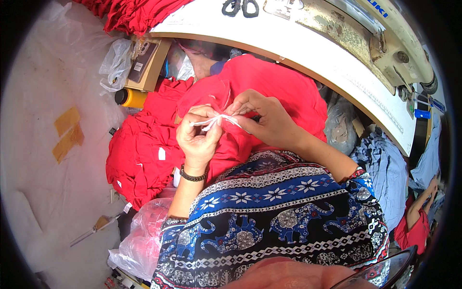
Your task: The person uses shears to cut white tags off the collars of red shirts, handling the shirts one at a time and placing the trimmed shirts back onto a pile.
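1. Well out to the left of the left hand, I see a pale plastic sheet [43, 86] with two pieces of tan tape [67, 121] stuck on it.
2. Nearer, to the left of and below the left hand, a rumpled red pile [137, 166] of cloth spreads out, a few small white tags showing on it.
3. Beyond that pile, ahead and to the left of the same hand, I make out a yellow bottle [134, 98] with a dark cap and, just past it, a box [142, 62] beside a crumpled clear bag [117, 62].
4. My left hand [198, 132], a dark band [193, 177] on its wrist, pinches a white strip [211, 124] between thumb and fingers.
5. The strip sits between my two hands, bunched at the left fingertips and reaching across to the right ones.
6. My right hand [262, 118] has thumb and fingers drawn together at the strip's right end; whether they also nip the red cloth [288, 96] I cannot tell. That cloth lies under and beyond both hands, over the lap.
7. Ahead of the right hand runs the white bench [211, 21], with a sewing machine [402, 33] on its right part.
8. Right of the right hand, below the bench edge, are a grey bag [340, 127] and a heap of blue cloth [382, 168].
9. Farthest right, I see another person's arm [417, 208].
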A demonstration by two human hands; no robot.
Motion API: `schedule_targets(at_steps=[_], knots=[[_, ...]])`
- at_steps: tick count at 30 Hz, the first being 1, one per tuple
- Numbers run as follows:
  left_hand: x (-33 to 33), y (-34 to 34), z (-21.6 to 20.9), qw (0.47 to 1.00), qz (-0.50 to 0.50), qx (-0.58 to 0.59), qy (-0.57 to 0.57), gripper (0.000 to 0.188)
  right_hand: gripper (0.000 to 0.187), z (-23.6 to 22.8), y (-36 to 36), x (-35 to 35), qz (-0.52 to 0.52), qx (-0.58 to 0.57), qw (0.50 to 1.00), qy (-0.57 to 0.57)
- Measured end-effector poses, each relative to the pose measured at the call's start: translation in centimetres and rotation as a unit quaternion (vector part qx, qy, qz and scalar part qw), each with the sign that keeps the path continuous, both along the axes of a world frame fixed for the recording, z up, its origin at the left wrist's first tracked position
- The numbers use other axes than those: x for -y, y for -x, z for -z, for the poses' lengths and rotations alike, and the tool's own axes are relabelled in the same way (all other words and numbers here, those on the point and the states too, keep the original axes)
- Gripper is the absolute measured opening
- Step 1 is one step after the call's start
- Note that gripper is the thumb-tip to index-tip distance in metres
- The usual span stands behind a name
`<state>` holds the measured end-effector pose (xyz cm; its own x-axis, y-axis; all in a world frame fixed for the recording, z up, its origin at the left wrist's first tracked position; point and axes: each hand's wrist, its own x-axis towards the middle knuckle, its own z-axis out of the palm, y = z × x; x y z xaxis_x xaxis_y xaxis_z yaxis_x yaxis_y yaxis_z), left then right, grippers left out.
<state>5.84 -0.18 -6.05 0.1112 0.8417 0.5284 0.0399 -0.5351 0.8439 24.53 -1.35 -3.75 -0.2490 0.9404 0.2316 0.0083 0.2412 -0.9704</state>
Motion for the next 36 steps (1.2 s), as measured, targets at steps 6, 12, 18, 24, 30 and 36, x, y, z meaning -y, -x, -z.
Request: schedule_targets(at_steps=[6, 12, 18, 24, 30, 36], knots=[[-1.0, 1.2, -1.6, 0.977, 0.019, 0.182, 0.11, 0.043, 0.024, 0.7, -0.9, -1.1, -0.023, 0.099, 0.985, -0.141], [-1.0, 1.7, -4.0, 0.971, 0.061, 0.206, 0.109, 0.046, 0.019, -3.0, -3.4, -2.8, 0.009, 0.146, 0.972, -0.186], [-1.8, -0.6, -1.3, 0.967, 0.048, 0.194, 0.161, 0.041, 0.035, -2.0, -4.8, -3.5, 0.031, 0.328, 0.931, -0.154], [-1.3, -1.8, 0.7, 0.979, -0.004, 0.113, 0.168, 0.037, 0.083, -2.0, -0.7, -3.9, -0.031, 0.294, 0.932, -0.209], [-0.8, -1.5, -0.3, 0.957, 0.016, 0.112, 0.266, 0.034, 0.071, -0.9, 1.3, -5.1, -0.102, 0.344, 0.922, -0.143], [-1.2, -1.7, -0.5, 0.942, 0.051, 0.188, 0.274, 0.035, 0.029, 0.3, 0.6, -3.7, 0.003, 0.332, 0.937, -0.106]])
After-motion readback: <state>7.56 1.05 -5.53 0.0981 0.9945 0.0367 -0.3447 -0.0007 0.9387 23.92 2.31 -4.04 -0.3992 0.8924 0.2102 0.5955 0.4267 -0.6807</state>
